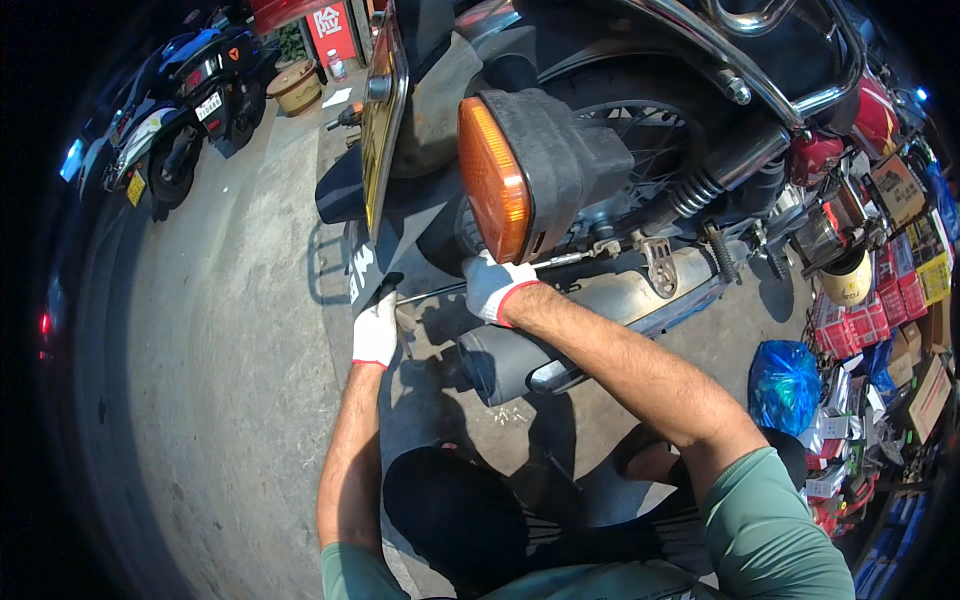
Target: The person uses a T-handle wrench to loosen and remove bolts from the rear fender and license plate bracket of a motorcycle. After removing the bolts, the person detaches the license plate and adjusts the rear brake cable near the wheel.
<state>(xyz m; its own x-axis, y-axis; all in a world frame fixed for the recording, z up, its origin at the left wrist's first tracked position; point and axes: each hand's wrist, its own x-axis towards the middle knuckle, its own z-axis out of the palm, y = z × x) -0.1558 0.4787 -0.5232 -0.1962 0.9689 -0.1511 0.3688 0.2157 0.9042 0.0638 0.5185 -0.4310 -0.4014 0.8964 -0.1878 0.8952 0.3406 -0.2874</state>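
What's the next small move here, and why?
Probably steady the right hand and nudge the thin rod gently with the left hand: the rod spans the gap between them, and what the right hand touches, under the orange light, is hidden.

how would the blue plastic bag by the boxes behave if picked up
The blue plastic bag is probably floppy, as its thin-looking skin is creased. Its bulging shape suggests something inside, so it may sag when lifted. The glossy surface could feel slippery. Its weight is hard to judge.
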